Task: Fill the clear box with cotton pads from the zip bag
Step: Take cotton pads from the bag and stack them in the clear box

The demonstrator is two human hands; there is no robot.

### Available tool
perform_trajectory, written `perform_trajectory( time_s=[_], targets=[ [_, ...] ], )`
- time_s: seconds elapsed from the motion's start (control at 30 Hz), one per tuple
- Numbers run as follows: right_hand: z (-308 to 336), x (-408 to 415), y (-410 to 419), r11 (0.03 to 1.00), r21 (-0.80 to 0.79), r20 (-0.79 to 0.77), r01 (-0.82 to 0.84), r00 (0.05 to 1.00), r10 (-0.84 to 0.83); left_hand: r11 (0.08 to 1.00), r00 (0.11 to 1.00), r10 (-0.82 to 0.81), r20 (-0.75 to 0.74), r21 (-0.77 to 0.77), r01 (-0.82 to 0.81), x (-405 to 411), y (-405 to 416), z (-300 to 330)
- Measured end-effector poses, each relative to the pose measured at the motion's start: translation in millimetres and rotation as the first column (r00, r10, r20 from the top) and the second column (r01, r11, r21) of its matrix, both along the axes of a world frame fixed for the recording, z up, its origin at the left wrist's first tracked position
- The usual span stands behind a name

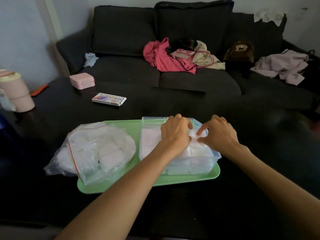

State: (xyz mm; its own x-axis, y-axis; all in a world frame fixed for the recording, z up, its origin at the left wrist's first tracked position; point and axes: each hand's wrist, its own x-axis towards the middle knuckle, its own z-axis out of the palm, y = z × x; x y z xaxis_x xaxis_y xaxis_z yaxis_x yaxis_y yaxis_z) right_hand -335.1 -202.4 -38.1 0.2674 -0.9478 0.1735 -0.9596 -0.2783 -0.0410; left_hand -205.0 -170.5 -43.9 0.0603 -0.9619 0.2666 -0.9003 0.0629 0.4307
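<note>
On a green tray [181,179] stands the clear box [152,118], holding white cotton pads [150,139] stacked close to its rim. Left of it on the tray lies the zip bag [97,149], clear with a red seal line, with more pads inside. Both hands are inside the box at its far right part. My left hand [174,130] has its fingers curled down onto a stack of pads. My right hand [220,134] pinches the same stack between thumb and index finger. The pads under the hands are mostly hidden.
The tray sits on a dark table. Farther back on the table lie a small printed carton [109,99] and a pink case [82,81]; a pink tub [19,94] stands at the left edge. A dark sofa [121,32] with heaped clothes [166,56] lies behind.
</note>
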Motion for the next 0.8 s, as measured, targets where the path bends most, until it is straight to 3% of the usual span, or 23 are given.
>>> perform_trajectory(
  time_s=[0.1,0.17,0.27,0.33,0.4,0.47,0.5,0.57,0.7,0.8],
  targets=[
    [7,2,3,0.996,0.087,-0.092,-0.003,0.996,0.011,0.998,0.998,0.004,-0.067,-0.069,-0.009,10,10,5],
    [14,1,6,0.992,0.127,-0.075,-0.007,0.997,0.017,0.983,0.994,0.012,-0.105,-0.179,-0.031,23,25,16],
    [33,11,20,0.993,0.085,0.137,-0.078,0.988,0.066,0.926,0.990,0.113,-0.090,-0.351,-0.137,72,66,32],
    [47,36,39,0.984,0.059,0.286,-0.166,0.947,0.143,0.873,0.957,0.283,-0.069,-0.395,-0.287,119,93,36],
    [54,69,62,0.962,0.059,0.400,-0.268,0.889,0.223,0.848,0.865,0.501,0.008,-0.205,-0.489,166,109,32],
    [51,103,81,0.930,0.089,0.442,-0.357,0.851,0.284,0.793,0.806,0.590,0.054,0.146,-0.591,200,122,24],
    [47,118,88,0.915,0.107,0.437,-0.389,0.845,0.309,0.772,0.802,0.598,0.013,0.263,-0.579,211,127,17],
    [35,146,95,0.908,0.121,0.387,-0.402,0.861,0.330,0.819,0.843,0.533,-0.074,0.294,-0.493,223,135,3],
    [9,173,97,0.932,-0.024,0.098,-0.363,0.927,0.363,0.973,0.978,0.209,-0.023,-0.095,-0.210,226,134,-5],
    [-3,177,95,0.939,-0.079,0.002,-0.334,0.942,0.335,0.988,0.988,0.083,0.131,-0.141,-0.064,225,126,-7]
  ],
)
